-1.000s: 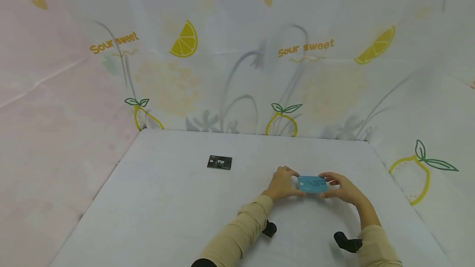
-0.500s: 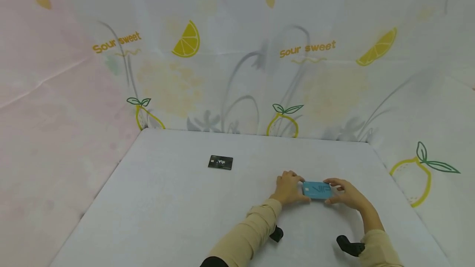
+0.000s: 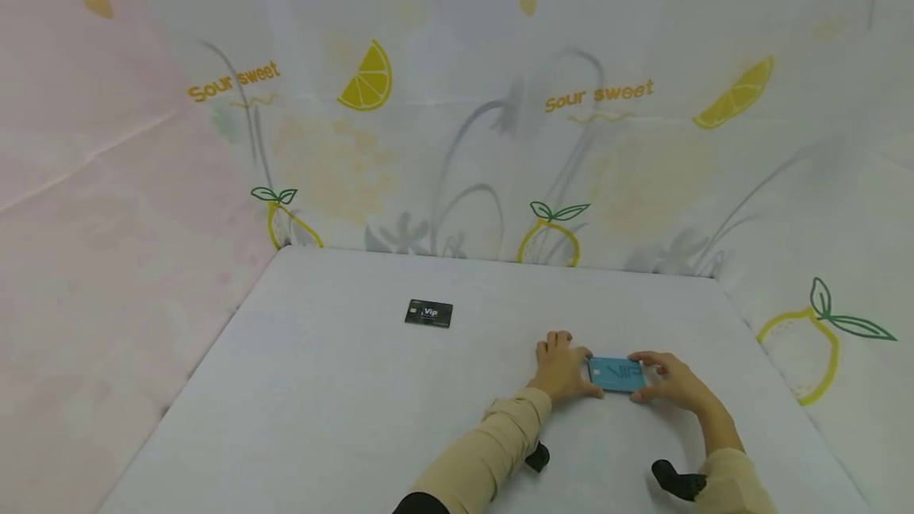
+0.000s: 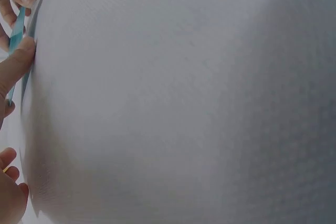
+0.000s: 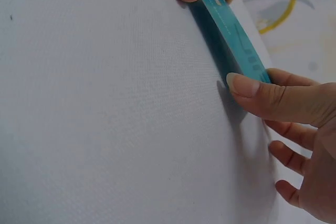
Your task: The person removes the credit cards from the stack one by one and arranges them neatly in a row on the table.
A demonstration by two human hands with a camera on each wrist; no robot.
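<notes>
A flat blue card (image 3: 616,375) with VIP lettering lies between both hands, right of the table's middle. My left hand (image 3: 562,369) pinches its left end between thumb and forefinger, the other fingers spread behind. At its right end, my right hand (image 3: 670,381) grips it with thumb in front and forefinger at the far edge. The right wrist view shows the blue card (image 5: 234,35) tilted just over the white surface, the right thumb (image 5: 247,86) on its near edge. Only a thin teal edge of the card (image 4: 17,31) appears in the left wrist view.
A black card (image 3: 428,313) with Vip lettering lies flat farther back, left of the hands. The white table (image 3: 321,387) meets a lemon-patterned cloth wall (image 3: 443,141) at the back. Black wrist mounts (image 3: 678,482) hang under the sleeves.
Both hands have moved the blue card toward me and slightly right, lowering it close to the table. The black card shifts only slightly with the camera view.
</notes>
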